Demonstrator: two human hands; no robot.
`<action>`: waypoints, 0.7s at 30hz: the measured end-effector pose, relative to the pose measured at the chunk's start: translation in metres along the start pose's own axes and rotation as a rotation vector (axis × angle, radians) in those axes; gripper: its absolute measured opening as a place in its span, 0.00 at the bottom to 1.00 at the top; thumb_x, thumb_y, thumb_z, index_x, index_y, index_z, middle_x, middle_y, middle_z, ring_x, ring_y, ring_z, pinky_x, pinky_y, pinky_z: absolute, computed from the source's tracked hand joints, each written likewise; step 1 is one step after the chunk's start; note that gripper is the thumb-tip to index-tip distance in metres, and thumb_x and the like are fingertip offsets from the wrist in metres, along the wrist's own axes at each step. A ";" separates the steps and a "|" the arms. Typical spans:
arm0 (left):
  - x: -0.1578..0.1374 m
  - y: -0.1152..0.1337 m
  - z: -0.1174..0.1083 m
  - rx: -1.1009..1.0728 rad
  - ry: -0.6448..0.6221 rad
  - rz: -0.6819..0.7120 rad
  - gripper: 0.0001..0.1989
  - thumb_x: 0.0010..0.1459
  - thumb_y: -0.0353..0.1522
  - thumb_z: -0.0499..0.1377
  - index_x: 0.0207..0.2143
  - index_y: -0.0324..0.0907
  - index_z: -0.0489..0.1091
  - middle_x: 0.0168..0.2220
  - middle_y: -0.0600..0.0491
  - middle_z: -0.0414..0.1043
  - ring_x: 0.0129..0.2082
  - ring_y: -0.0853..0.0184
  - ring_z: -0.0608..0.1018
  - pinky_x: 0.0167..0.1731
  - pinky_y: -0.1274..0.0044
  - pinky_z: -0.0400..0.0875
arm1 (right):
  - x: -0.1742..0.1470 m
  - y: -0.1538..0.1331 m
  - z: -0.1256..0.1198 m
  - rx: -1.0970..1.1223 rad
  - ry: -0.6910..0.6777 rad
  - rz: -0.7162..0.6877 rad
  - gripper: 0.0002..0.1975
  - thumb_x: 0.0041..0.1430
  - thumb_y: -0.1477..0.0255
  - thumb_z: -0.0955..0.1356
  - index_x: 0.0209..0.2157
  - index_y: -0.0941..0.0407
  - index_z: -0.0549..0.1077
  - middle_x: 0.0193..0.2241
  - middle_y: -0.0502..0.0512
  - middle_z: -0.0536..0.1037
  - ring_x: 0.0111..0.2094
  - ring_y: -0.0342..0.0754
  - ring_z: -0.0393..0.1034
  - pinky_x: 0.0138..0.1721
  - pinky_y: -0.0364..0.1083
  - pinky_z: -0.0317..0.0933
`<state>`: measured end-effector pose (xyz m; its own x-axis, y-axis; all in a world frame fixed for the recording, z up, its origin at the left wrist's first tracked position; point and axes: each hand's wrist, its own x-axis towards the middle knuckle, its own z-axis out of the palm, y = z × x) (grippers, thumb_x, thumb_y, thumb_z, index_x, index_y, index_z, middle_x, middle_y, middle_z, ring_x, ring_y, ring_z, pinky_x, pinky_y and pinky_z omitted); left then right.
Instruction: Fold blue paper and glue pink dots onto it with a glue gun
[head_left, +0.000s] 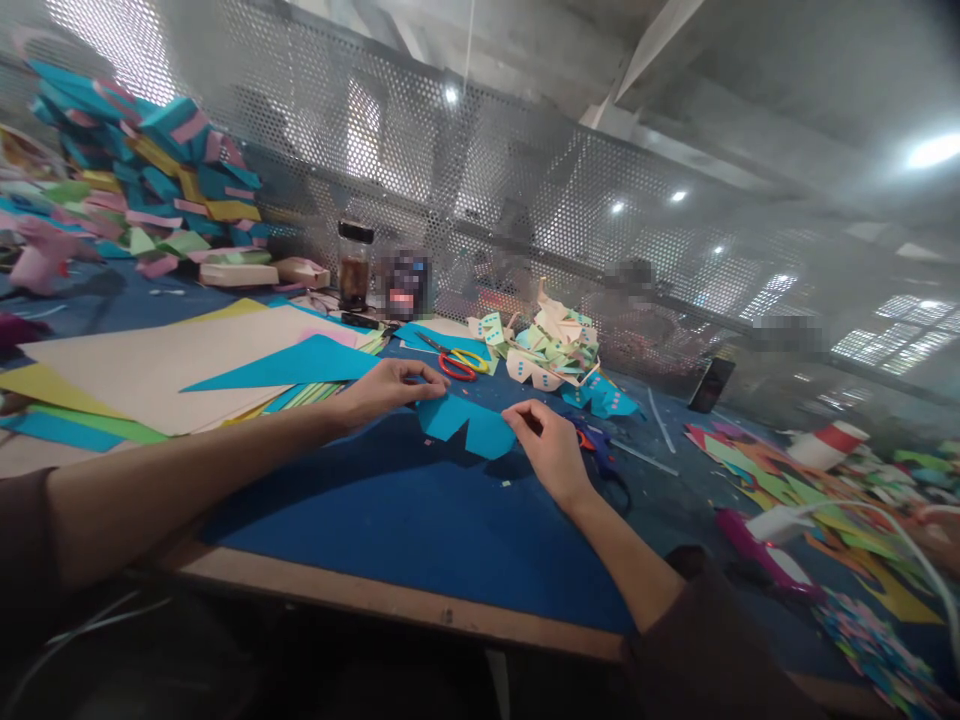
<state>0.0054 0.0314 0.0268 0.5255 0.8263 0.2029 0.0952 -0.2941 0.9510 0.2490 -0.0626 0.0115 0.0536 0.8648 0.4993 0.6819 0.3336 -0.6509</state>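
A blue paper cutout (469, 427) with a notch in its lower edge is held up above the table between my two hands. My left hand (394, 388) pinches its upper left corner, thumb and fingers together. On the opposite side my right hand (547, 445) grips the right edge between thumb and fingertips. Behind the cutout lie scissors (457, 364) with one red and one yellow handle. Just past my right hand is a dark blue tool (598, 445) with some red on it, partly hidden. Small paper scraps dot the blue tabletop (420, 530).
Large coloured paper sheets (150, 360) spread at the left. A heap of dotted paper cutouts (559, 340) stands at the back. Folded paper pieces (161, 170) pile up far left, near a drink bottle (355, 268). At right are paper offcuts (795, 470) and a magenta device (772, 560) with a white cable.
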 end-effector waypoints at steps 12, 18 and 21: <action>0.004 -0.007 -0.002 0.079 0.090 0.050 0.11 0.53 0.39 0.66 0.31 0.39 0.77 0.41 0.46 0.80 0.37 0.64 0.78 0.35 0.75 0.69 | 0.001 0.000 0.001 0.001 -0.032 -0.122 0.15 0.68 0.60 0.63 0.36 0.53 0.77 0.35 0.55 0.75 0.35 0.49 0.70 0.39 0.46 0.63; 0.002 -0.003 -0.001 0.074 0.125 0.037 0.12 0.53 0.40 0.65 0.31 0.39 0.77 0.42 0.46 0.79 0.37 0.64 0.77 0.34 0.76 0.68 | 0.001 0.001 0.002 0.061 -0.087 -0.110 0.14 0.68 0.60 0.64 0.41 0.52 0.78 0.38 0.56 0.73 0.38 0.49 0.69 0.39 0.46 0.64; 0.002 -0.002 -0.001 0.082 0.135 0.041 0.14 0.52 0.42 0.65 0.31 0.40 0.77 0.42 0.47 0.80 0.37 0.64 0.77 0.33 0.76 0.68 | 0.000 0.001 0.003 0.042 -0.106 -0.123 0.13 0.67 0.60 0.64 0.38 0.53 0.77 0.37 0.55 0.72 0.35 0.48 0.69 0.39 0.47 0.63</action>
<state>0.0052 0.0343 0.0252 0.4124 0.8681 0.2764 0.1475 -0.3631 0.9200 0.2482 -0.0609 0.0093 -0.1073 0.8503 0.5153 0.6474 0.4531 -0.6129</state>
